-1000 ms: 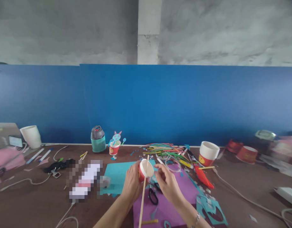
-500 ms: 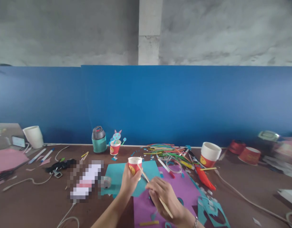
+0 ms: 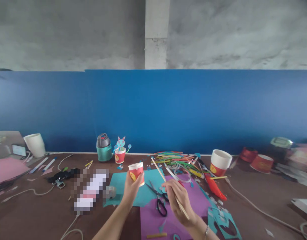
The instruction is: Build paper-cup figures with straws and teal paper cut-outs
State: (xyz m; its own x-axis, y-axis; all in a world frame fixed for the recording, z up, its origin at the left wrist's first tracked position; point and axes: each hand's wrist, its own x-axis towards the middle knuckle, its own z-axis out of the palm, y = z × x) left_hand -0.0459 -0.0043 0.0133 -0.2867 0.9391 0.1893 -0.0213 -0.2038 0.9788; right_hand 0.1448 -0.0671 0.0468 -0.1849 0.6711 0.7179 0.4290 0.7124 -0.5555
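My left hand point(image 3: 131, 186) is wrapped round a small red and white paper cup point(image 3: 136, 170), tilted a little above a teal paper sheet point(image 3: 119, 186). In my right hand point(image 3: 178, 196) a thin wooden chopstick point(image 3: 158, 169) is gripped, its far tip pointing up and away, apart from the cup. Between the hands, black-handled scissors point(image 3: 161, 207) lie across the teal sheet and a purple sheet point(image 3: 150, 223). A roll of clear tape point(image 3: 109, 192) rests at the teal sheet's left edge.
Behind stand a teal flask point(image 3: 104, 151) and a cup with a paper cat figure point(image 3: 120, 156). Coloured pipe cleaners point(image 3: 178, 158) lie heaped right of centre, near stacked white cups point(image 3: 220, 162). Cut teal scraps point(image 3: 222, 221) lie front right. A blue partition point(image 3: 153, 110) closes the back.
The cup has moved left and tilted. My right hand has shifted right with the chopstick, whose tip has left the cup's rim. The scissors now show more fully.
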